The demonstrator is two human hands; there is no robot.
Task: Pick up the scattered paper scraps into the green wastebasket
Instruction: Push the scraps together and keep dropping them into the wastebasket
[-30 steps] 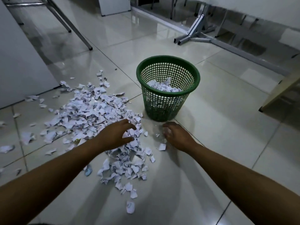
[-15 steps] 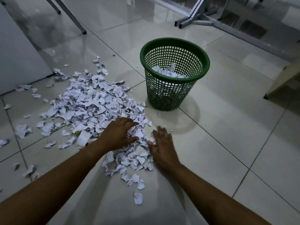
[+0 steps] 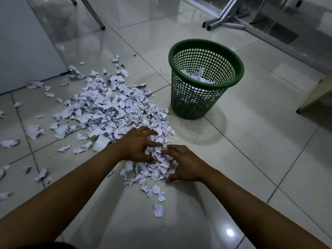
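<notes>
A wide heap of torn white paper scraps (image 3: 107,108) lies on the tiled floor, left of the green mesh wastebasket (image 3: 206,97), which stands upright with some scraps inside. My left hand (image 3: 136,146) and my right hand (image 3: 187,167) meet at the near end of the heap. Each has its fingers and thumb curled round one clump of scraps (image 3: 158,159) squeezed between them on the floor. More scraps trail toward me from under the hands.
Stray scraps (image 3: 33,131) dot the floor far to the left. A white panel (image 3: 27,42) rises at the back left, beside a thin metal leg (image 3: 97,18). A metal stand foot (image 3: 224,22) sits behind the basket; a wooden furniture corner (image 3: 316,94) at right.
My right hand slid left across the floor from near the basket into the heap's near end. Both hands have closed in on one clump. The camera has leaned closer.
</notes>
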